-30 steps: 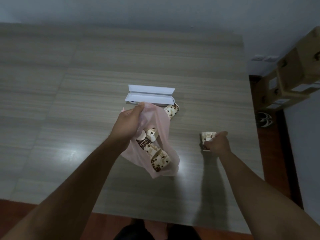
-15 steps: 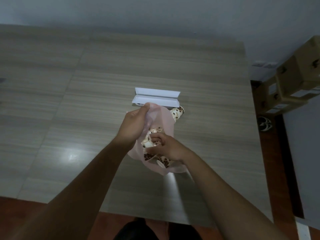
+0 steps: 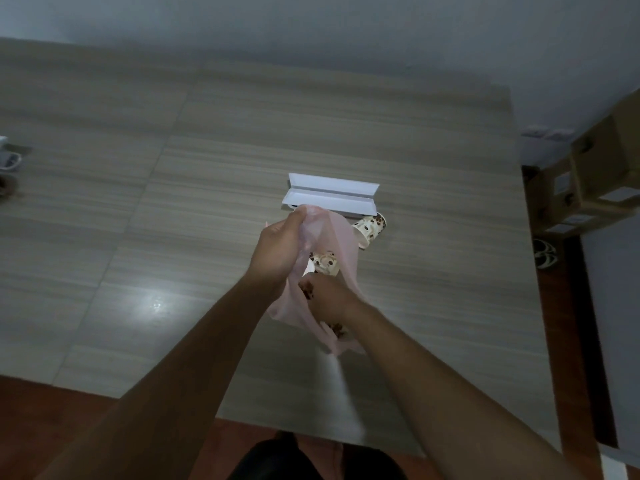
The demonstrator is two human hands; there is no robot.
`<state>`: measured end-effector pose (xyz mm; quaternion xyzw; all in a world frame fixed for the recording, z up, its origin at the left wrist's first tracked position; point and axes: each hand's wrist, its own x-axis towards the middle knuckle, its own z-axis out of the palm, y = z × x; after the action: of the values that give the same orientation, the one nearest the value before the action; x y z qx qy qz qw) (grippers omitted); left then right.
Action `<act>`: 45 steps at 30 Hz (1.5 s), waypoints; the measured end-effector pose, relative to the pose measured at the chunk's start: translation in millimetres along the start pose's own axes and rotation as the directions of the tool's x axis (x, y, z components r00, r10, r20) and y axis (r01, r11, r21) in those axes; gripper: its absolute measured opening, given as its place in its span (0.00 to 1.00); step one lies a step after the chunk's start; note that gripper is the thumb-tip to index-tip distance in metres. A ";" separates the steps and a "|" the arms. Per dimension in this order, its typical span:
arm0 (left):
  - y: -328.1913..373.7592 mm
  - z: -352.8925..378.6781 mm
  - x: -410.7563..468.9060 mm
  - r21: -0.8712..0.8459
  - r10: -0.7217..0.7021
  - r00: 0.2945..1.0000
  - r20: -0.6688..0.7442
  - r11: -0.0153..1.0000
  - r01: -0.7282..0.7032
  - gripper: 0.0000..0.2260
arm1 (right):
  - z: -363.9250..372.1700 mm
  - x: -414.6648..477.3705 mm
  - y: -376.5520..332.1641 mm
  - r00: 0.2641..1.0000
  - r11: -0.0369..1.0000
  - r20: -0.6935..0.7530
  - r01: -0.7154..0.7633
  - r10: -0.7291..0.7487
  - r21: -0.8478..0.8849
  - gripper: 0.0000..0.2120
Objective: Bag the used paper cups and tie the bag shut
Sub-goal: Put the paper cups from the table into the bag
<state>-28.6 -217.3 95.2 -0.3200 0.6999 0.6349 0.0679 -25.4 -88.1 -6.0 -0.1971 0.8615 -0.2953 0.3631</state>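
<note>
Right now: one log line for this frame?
left hand: grips bag rim | right hand: inside bag, grip hidden | loose cup: on table by box | bag: untied

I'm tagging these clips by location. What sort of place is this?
Probably a plain room in a home or small office: a large wood-grain table before a bare wall, stacked cardboard boxes at the right, and footwear on the floor below them.

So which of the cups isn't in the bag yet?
The cup lying on the table beside the white box; the other cups sit inside the pink bag.
</note>
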 end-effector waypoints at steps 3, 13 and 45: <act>3.4 -6.2 5.7 -0.013 -0.008 0.999 -0.039 1.000 0.008 0.26 | -56.0 -19.6 0.2 0.991 0.977 0.132 -0.008 -0.020 0.212 0.08; 9.8 -15.5 18.1 -0.121 -0.071 0.994 -0.083 0.991 0.060 0.19 | -120.5 14.8 86.6 0.861 0.952 -0.429 -0.179 0.274 0.248 0.09; -6.3 -36.7 14.0 -0.035 -0.094 0.996 -0.005 0.995 0.094 0.30 | -60.0 62.7 117.3 0.902 0.761 -0.285 -0.429 0.326 -0.486 0.21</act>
<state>-24.9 -256.5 89.6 -0.3559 0.6731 0.6421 0.0896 -125.9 -13.2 -80.7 -0.0847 0.9605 0.0208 0.2644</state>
